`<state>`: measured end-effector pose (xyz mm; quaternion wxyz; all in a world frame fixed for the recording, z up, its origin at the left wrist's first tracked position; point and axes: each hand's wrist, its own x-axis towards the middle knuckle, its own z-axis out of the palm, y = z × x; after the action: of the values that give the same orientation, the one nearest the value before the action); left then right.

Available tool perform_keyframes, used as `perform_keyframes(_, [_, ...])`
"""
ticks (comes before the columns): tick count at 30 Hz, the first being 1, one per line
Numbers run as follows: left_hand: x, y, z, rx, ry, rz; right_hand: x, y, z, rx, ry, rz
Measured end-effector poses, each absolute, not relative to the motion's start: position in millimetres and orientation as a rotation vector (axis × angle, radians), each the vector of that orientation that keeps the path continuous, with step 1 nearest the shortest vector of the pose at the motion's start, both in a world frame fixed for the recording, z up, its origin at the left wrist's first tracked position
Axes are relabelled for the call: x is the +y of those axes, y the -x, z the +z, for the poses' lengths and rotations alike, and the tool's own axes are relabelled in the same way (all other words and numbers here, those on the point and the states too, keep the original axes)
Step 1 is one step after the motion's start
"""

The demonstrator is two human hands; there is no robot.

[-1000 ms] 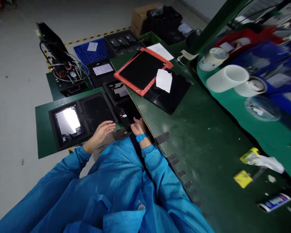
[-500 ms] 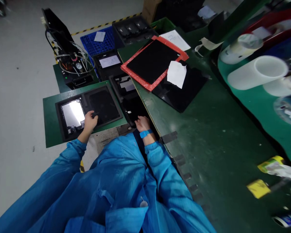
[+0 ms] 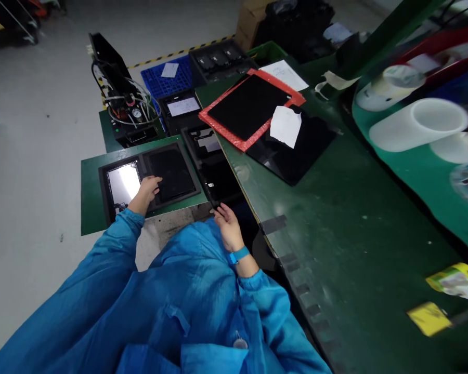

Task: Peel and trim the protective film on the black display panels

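Observation:
My left hand [image 3: 150, 189] lies at the divider of a black foam tray [image 3: 142, 165], its index finger stretched over the dark flat panel [image 3: 170, 174] in the right recess. Whether the fingertip touches the panel I cannot tell. A bright, silvery tablet-like screen part [image 3: 124, 183] fills the left recess, partly behind my hand and sleeve. My right hand [image 3: 228, 226], with a blue wrist strap [image 3: 238, 255], is palm up beside the table edge. Its fingers are loosely bent and apart, close to the near corner of a second black tray [image 3: 217, 195]. No held object shows in either hand.
On the green table [image 3: 327, 223] a black panel lies on red bubble wrap [image 3: 244, 145], beside another black panel [image 3: 315, 137] with white paper [image 3: 286, 127]. A device with hoses and a gauge [image 3: 134, 111] stands behind the green board [image 3: 90, 195]. White rolls [image 3: 419, 124] are at right.
My right hand has drawn back from the second tray toward my body. My left index finger now stretches out over the dark panel. The whole view has shifted slightly.

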<state>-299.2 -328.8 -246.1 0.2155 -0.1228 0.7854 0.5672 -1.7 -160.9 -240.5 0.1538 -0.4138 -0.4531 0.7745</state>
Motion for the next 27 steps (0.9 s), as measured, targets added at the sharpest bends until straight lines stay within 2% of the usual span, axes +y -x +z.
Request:
perform_keyframes(9, [-303.7, 266.3, -206.5, 2.368, 0.295, 1.743, -177.6, -28.2, -160.6, -1.723, 0.726, 2.171])
perform_keyframes(16, [-312.2, 240.5, -115.5, 2.429, -0.115, 2.118, -165.7, -77.8, -88.9, -2.12, 0.503, 1.681])
perform_keyframes(21, [-278.3, 198.4, -60.3, 2.127, -0.402, 2.233, -151.9, -110.5, -42.9, -2.134, 0.525, 1.409])
perform_keyframes(27, [-200.7, 141.3, -18.1, 1.638, -0.624, 2.063, -123.4, -154.2, -22.8, -1.962, 0.772, 1.248])
